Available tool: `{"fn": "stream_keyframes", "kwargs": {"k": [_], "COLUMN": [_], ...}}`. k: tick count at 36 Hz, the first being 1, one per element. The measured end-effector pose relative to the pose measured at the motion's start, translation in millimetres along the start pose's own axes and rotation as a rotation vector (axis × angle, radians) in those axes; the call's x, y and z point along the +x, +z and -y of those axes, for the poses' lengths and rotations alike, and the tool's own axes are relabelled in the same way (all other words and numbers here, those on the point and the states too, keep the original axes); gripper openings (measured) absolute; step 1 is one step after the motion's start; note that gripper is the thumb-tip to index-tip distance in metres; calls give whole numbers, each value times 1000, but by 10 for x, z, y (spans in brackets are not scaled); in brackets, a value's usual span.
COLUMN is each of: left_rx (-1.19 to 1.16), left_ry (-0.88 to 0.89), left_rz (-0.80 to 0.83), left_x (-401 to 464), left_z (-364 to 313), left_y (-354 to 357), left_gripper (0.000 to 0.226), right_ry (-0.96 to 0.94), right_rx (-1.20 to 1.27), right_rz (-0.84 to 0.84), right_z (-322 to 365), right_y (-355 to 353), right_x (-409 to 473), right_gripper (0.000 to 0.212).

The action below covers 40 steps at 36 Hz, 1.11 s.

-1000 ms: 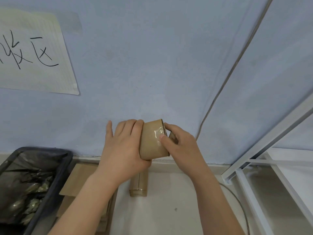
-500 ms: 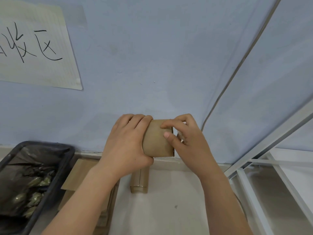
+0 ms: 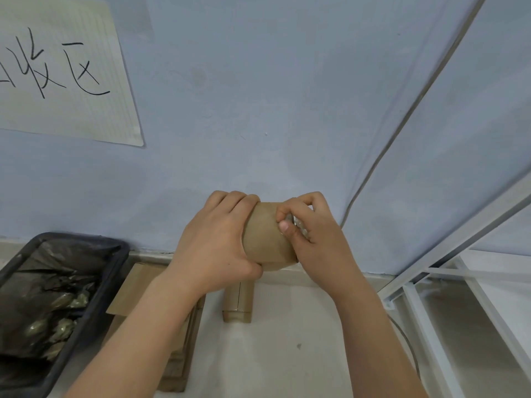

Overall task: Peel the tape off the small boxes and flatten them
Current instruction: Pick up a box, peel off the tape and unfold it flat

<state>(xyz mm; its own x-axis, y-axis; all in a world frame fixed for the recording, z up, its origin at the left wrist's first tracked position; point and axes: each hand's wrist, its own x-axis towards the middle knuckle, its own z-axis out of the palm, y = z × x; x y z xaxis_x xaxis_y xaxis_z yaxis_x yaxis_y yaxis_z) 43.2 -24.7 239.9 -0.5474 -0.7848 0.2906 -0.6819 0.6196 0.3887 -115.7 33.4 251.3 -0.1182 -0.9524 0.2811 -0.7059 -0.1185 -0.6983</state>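
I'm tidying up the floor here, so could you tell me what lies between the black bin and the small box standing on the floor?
In the head view, a stack of flattened cardboard lies between the black bin and the standing small box.

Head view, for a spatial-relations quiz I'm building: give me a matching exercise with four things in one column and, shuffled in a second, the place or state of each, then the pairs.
Things:
1. small box
2. second small box
3. black bin
4. paper sign

Places or states:
A. stuck on the blue wall, upper left
B. held up between the left hand and right hand
C. on the floor at far left, lined with a dark bag
D. lying on the floor below the hands

Pairs: 1-B, 2-D, 3-C, 4-A
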Motion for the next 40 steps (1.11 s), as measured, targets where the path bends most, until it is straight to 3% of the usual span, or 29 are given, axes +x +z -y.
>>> {"fn": "stream_keyframes", "kwargs": {"k": [8,11,13,19,22,25,28,34,37,40], "left_rx": [1,11,59,154,189,188,192,104,58,-1], "left_ry": [-28,-33,-7,91,93,63,65,38,10,8], "left_rz": [-86,-142,-167,-247,-254,-238,-229,-241,-185,-128], "left_x": [2,11,18,17,13,15,18,27,24,28], "left_z": [24,29,8,-136,-148,-113,-101,-81,-49,-9], "left_y": [-11,-13,10,119,146,154,148,119,127,131], "left_gripper": [89,88,87,81,79,82,85,86,88,89], "right_ry": [140,214,234,230,272,253,272,338,335,335], "right_rx": [387,497,445,132,-42,-52,86,623,863,985], "right_rz": [-9,-99,-175,-249,-226,-147,-108,9,106,168], "right_z": [-48,-16,11,117,103,54,25,-8,-36,-50], "right_y": [-94,-107,-80,92,86,52,-6,-189,-245,-266], "right_x": [10,18,29,35,53,58,57,48,36,32], "right_gripper": [18,13,13,44,40,31,26,31,37,29]}}
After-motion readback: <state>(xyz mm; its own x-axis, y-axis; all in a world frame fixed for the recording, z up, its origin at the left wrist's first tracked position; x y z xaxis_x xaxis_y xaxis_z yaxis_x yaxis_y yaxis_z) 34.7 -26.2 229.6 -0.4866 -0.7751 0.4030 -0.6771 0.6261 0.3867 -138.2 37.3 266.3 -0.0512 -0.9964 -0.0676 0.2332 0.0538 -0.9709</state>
